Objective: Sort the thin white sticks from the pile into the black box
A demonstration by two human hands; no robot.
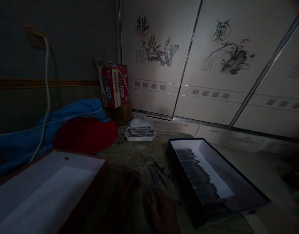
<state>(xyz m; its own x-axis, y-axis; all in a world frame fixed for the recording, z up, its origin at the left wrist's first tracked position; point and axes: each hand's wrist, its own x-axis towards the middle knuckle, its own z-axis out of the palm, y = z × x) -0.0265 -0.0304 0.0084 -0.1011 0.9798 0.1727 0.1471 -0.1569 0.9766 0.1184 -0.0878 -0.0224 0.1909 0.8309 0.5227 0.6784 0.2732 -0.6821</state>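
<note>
The room is dim and both hands are partly in shadow. My right hand is closed around a slim pen, which points up and to the left. At the pen's far end is my left hand, its fingers drawn together; what they hold is too dark to make out. Just beyond the hands, several loose pens lie on the table. On the right, a black box with a white inside holds a row of dark pens side by side.
To the left stands a red box with a white inside. A white tray of pens sits at the table's back, near a red round-edged item and blue cloth. A white cable hangs at left; a printed carton stands behind.
</note>
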